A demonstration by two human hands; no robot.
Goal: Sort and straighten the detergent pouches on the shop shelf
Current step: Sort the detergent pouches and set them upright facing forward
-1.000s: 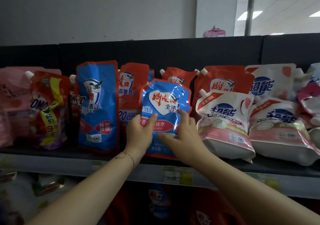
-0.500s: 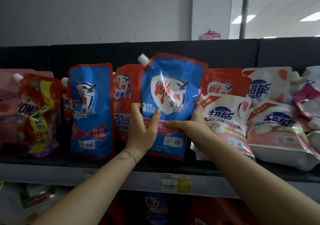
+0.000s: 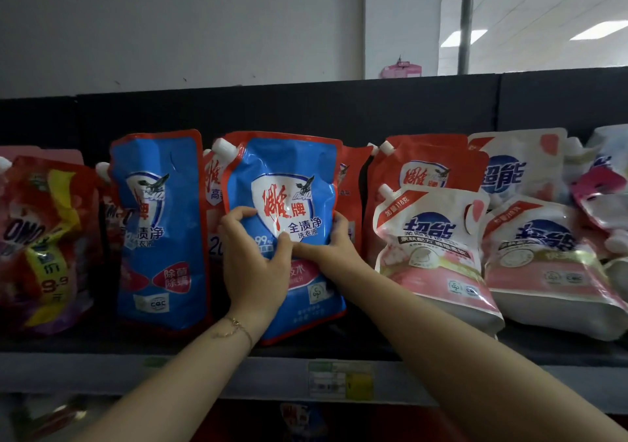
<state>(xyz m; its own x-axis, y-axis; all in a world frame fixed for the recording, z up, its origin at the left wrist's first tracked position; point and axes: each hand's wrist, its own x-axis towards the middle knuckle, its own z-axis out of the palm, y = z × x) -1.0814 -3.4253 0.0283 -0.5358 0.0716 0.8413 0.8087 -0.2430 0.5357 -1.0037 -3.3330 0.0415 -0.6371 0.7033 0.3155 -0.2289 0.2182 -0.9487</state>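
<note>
Standing upright near the middle of a dark shop shelf [image 3: 339, 343] is a blue detergent pouch [image 3: 292, 183] with a red border and a white spout at its top left corner, gripped from both sides by a person's bare hands. The left hand [image 3: 253, 265] wraps the pouch's left edge, fingers curled onto the front and thumb pressed on the label; a thin bracelet [image 3: 238, 327] circles that wrist. The right hand [image 3: 331, 254] clamps the pouch's right edge, thumb on the front, fingers tucked behind. The two thumbs nearly touch at the pouch's centre.

Just left of the held pouch stands a second blue pouch [image 3: 159, 231] of the same brand, upright, with a narrow gap between them. Behind the held pouch, red pouches [image 3: 353, 183] show at either edge, partly hidden by it. Further left of it, a crumpled red and yellow pouch [image 3: 44, 237] slumps. To the right of the held pouch, white and pink pouches [image 3: 431, 248] lean forward, with more red pouches [image 3: 428, 163] upright behind them, and further white pouches [image 3: 543, 254] tumble toward the far right. Below the held pouch, a price label [image 3: 339, 378] sits on the shelf's front edge. Both forearms cross the shelf edge, blocking part of it.
</note>
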